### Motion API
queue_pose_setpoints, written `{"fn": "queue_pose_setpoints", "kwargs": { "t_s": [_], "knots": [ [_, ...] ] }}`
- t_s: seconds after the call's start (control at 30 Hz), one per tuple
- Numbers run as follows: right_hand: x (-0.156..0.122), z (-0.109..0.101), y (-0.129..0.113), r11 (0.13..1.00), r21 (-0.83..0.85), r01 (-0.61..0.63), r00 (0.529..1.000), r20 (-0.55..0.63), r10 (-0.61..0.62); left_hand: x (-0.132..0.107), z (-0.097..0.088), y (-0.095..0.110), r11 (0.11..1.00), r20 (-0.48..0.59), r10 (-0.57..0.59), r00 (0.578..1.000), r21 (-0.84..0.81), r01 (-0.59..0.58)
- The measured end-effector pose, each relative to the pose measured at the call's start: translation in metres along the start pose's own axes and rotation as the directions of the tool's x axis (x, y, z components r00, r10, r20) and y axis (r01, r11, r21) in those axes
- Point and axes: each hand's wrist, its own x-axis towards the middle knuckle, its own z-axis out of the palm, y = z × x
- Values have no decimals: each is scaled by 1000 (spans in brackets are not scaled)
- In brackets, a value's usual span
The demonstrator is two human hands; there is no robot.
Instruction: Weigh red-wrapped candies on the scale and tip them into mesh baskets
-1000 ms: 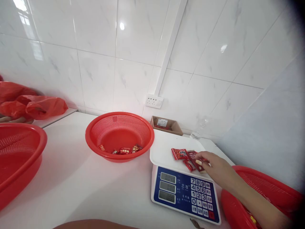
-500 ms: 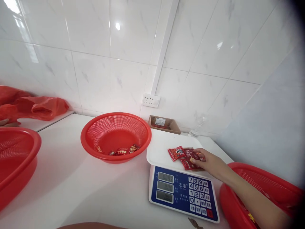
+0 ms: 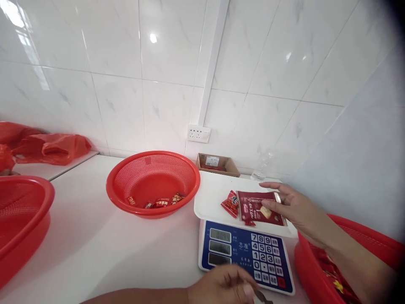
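Observation:
My right hand (image 3: pixel 294 209) holds several red snack packets (image 3: pixel 257 207) just above the white pan of a digital scale (image 3: pixel 211 198); its thumb presses on the top dark red one. A smaller bright red packet (image 3: pixel 230 203) sticks out at the left of the bunch. My left hand (image 3: pixel 221 287) is at the bottom edge, in front of the scale's blue keypad (image 3: pixel 262 257), its fingers curled near a small brown thing (image 3: pixel 262 297) on the table. What that thing is I cannot make out.
A red mesh basket (image 3: pixel 153 182) with a few packets stands left of the scale. Another red basket (image 3: pixel 22 219) sits at far left, a third (image 3: pixel 319 270) under my right arm. A cardboard box (image 3: pixel 217 164), a wall socket (image 3: pixel 198 133) and red plastic bags (image 3: pixel 50 147) line the back.
My right hand gathered the packets on the scale pan and lifted them off it. My left hand came into view at the bottom, by the keypad.

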Motion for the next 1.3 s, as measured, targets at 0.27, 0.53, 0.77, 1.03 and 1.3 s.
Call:
{"fn": "queue_pose_setpoints", "kwargs": {
  "t_s": [0.27, 0.53, 0.77, 1.03, 1.3],
  "knots": [
    [-18, 34, 3, 992, -121, 19, 859, 510, 46, -1, -2, 36, 950, -273, 51, 961, -283, -131],
    [-18, 37, 1, 991, -133, -3, 903, 426, 60, -1, -2, 44, 961, -476, 90, 875, -190, -202],
    [-20, 39, 3, 993, -85, -86, 792, 598, 120, -2, -3, 43, 975, -459, 80, 885, -147, -165],
    [-14, 38, 16, 985, -166, -34, 840, 530, 118, -4, -5, 39, 989, -411, 96, 907, -61, -133],
    [-12, 39, 19, 985, -164, -55, 837, 531, 135, -3, -6, 41, 993, -390, 84, 917, -45, -110]
  ]
}}
